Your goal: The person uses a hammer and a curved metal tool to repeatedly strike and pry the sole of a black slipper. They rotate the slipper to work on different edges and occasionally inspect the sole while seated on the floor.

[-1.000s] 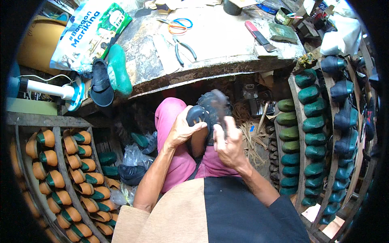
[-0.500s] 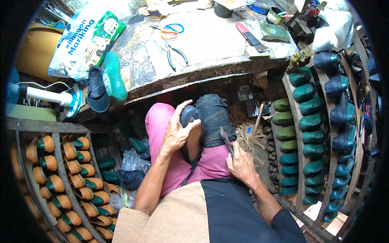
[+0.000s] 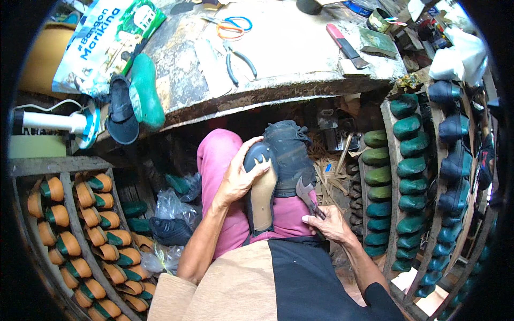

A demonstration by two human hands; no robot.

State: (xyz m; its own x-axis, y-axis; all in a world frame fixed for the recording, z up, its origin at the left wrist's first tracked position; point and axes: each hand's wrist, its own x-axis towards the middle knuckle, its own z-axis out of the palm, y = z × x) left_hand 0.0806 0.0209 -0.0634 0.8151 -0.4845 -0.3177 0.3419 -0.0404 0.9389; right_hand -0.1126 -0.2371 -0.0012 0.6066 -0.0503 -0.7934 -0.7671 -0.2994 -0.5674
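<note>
One shoe (image 3: pixel 262 206): bottom up over the lap of the pink trousers (image 3: pixel 217 152), its black upper folded over the toe, tan underside showing.
Left hand (image 3: pixel 240 176): wrapped around the toe end, thumb on the folded black edge.
Right hand (image 3: pixel 329 224): closed around the handle of a metal-headed tool (image 3: pixel 307 192), which tilts over the right thigh, apart from the shoe.
Dark cloth (image 3: pixel 289 155): draped over the right knee.
Workbench (image 3: pixel 184 75): bears pliers (image 3: pixel 229 67), scissors (image 3: pixel 220 23), a red-handled knife (image 3: pixel 345 47).
</note>
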